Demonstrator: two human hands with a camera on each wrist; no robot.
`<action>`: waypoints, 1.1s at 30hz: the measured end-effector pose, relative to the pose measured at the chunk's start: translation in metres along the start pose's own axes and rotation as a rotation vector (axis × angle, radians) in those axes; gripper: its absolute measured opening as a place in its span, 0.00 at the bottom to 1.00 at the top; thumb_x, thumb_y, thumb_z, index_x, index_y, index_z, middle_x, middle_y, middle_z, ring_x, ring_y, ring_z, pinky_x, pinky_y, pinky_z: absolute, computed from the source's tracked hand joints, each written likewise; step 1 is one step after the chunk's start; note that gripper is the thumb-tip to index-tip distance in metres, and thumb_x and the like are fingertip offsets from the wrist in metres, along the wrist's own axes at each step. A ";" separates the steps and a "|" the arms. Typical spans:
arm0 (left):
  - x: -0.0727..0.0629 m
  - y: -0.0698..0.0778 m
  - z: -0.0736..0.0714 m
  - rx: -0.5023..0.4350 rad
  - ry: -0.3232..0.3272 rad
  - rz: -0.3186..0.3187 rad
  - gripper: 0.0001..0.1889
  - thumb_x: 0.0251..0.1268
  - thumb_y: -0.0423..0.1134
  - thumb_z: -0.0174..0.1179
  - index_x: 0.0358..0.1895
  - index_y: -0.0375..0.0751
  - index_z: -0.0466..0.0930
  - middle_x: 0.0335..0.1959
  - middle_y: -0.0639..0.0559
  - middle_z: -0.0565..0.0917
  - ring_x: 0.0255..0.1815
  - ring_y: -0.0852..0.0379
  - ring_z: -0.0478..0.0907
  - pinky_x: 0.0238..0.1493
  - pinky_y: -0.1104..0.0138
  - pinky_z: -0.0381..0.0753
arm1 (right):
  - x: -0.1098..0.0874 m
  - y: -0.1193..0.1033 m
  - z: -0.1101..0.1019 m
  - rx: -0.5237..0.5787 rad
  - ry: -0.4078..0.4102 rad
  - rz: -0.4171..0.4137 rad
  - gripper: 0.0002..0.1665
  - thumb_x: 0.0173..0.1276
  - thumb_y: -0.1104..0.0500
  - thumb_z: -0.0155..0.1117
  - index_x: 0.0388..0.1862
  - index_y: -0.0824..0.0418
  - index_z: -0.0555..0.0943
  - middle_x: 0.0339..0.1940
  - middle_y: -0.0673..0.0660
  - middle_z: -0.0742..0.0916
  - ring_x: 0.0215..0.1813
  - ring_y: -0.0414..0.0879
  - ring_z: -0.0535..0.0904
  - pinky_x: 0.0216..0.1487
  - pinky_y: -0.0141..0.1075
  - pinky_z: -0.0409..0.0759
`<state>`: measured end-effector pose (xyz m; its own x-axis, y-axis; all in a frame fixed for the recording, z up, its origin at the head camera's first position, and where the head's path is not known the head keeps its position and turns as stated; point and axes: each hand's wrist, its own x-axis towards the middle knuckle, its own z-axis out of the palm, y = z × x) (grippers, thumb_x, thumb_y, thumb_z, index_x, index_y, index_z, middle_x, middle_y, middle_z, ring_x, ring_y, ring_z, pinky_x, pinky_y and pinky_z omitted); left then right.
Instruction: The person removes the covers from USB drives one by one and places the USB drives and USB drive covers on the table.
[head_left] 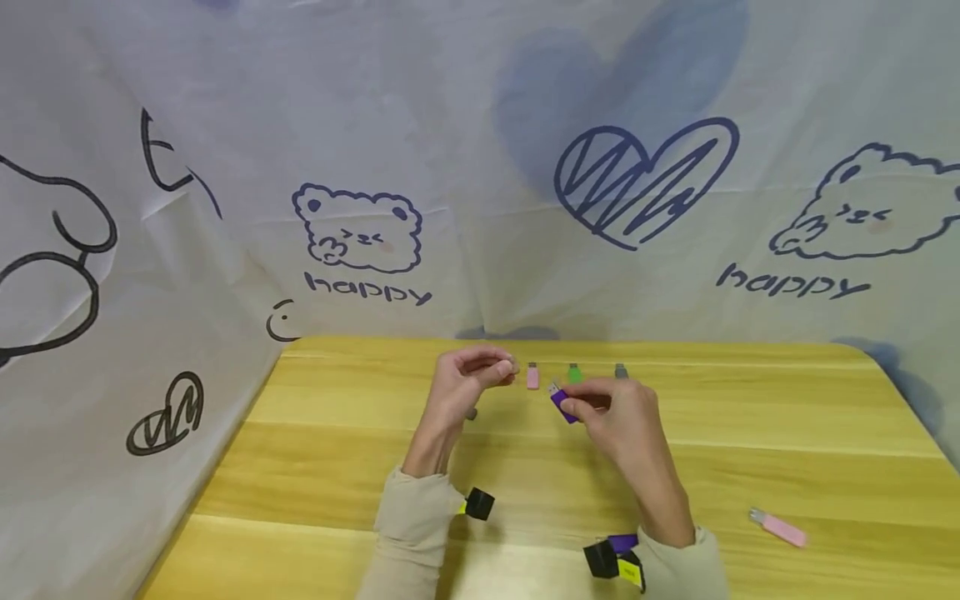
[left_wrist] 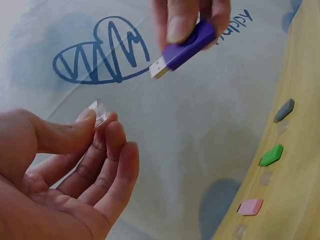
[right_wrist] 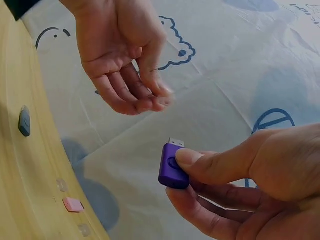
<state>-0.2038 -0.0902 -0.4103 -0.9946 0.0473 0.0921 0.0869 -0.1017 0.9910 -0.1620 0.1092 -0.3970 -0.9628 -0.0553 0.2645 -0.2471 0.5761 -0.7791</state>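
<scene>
My left hand (head_left: 467,382) is raised over the back of the table, pinching a small clear plastic cap (left_wrist: 100,113) between thumb and fingertips. To its right, my right hand (head_left: 624,421) grips a purple USB flash drive (right_wrist: 173,167) by its body, thumb on the flat side. The drive's bare metal plug (left_wrist: 160,68) sticks out toward the left hand. In the left wrist view a gap shows between the cap and the plug.
Along the table's back edge lie pink (head_left: 532,377), green (head_left: 574,373) and grey (head_left: 621,372) flash drives, with clear caps (left_wrist: 266,178) between them. A dark grey drive (right_wrist: 24,122) lies near the left wrist. Another pink drive (head_left: 782,529) lies at the front right. A printed cloth (head_left: 480,167) hangs behind.
</scene>
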 end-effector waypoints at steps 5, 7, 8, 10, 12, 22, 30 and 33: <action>-0.003 0.001 -0.006 0.028 -0.098 -0.019 0.09 0.70 0.28 0.65 0.47 0.24 0.84 0.40 0.41 0.89 0.40 0.51 0.87 0.49 0.58 0.87 | 0.001 0.000 0.006 0.029 -0.027 -0.017 0.07 0.66 0.67 0.74 0.42 0.65 0.91 0.38 0.60 0.91 0.39 0.54 0.89 0.39 0.44 0.88; -0.002 0.001 -0.005 0.032 -0.114 -0.017 0.09 0.71 0.29 0.65 0.48 0.25 0.84 0.41 0.42 0.88 0.41 0.49 0.87 0.50 0.56 0.86 | 0.002 0.001 0.005 0.053 -0.038 -0.019 0.09 0.67 0.68 0.73 0.45 0.66 0.90 0.40 0.61 0.91 0.41 0.56 0.89 0.41 0.43 0.88; -0.002 0.001 -0.004 0.037 -0.115 -0.013 0.09 0.71 0.29 0.65 0.47 0.25 0.84 0.40 0.41 0.88 0.41 0.49 0.87 0.51 0.55 0.86 | 0.002 0.001 0.005 0.070 -0.045 -0.017 0.10 0.68 0.69 0.72 0.47 0.67 0.89 0.41 0.62 0.91 0.43 0.57 0.89 0.42 0.43 0.88; -0.002 0.001 -0.004 0.050 -0.115 -0.006 0.08 0.70 0.27 0.64 0.47 0.26 0.83 0.40 0.41 0.88 0.40 0.50 0.87 0.52 0.52 0.86 | 0.004 0.002 0.003 0.102 -0.058 0.005 0.12 0.70 0.69 0.69 0.51 0.67 0.88 0.44 0.63 0.89 0.46 0.58 0.88 0.44 0.42 0.88; -0.001 0.000 -0.004 0.070 -0.121 -0.003 0.07 0.69 0.26 0.64 0.47 0.25 0.83 0.41 0.39 0.88 0.40 0.51 0.87 0.53 0.49 0.85 | 0.004 0.006 -0.002 0.129 -0.060 0.039 0.13 0.71 0.69 0.67 0.54 0.68 0.87 0.46 0.64 0.88 0.48 0.60 0.88 0.45 0.40 0.88; 0.000 -0.007 -0.006 0.216 -0.119 0.017 0.05 0.68 0.26 0.65 0.43 0.28 0.85 0.40 0.40 0.89 0.41 0.42 0.88 0.49 0.52 0.86 | 0.017 0.060 -0.046 0.073 -0.045 0.194 0.15 0.73 0.63 0.68 0.53 0.71 0.83 0.46 0.67 0.87 0.45 0.57 0.88 0.36 0.27 0.81; -0.001 -0.010 -0.005 0.230 -0.061 0.035 0.04 0.68 0.26 0.65 0.42 0.30 0.86 0.39 0.40 0.88 0.40 0.44 0.87 0.48 0.53 0.86 | 0.043 0.099 -0.075 -0.012 -0.057 0.185 0.16 0.72 0.63 0.68 0.52 0.75 0.83 0.45 0.71 0.87 0.42 0.60 0.87 0.34 0.31 0.84; -0.001 -0.010 -0.003 0.221 -0.051 0.047 0.04 0.68 0.24 0.65 0.42 0.29 0.86 0.39 0.38 0.88 0.41 0.42 0.86 0.48 0.55 0.87 | 0.053 0.112 -0.080 -0.001 -0.093 0.219 0.17 0.73 0.62 0.68 0.52 0.76 0.83 0.45 0.71 0.87 0.41 0.58 0.87 0.35 0.32 0.86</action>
<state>-0.2038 -0.0927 -0.4202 -0.9856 0.0979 0.1375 0.1485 0.1153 0.9822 -0.2321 0.2362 -0.4250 -0.9993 -0.0042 0.0359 -0.0316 0.5836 -0.8114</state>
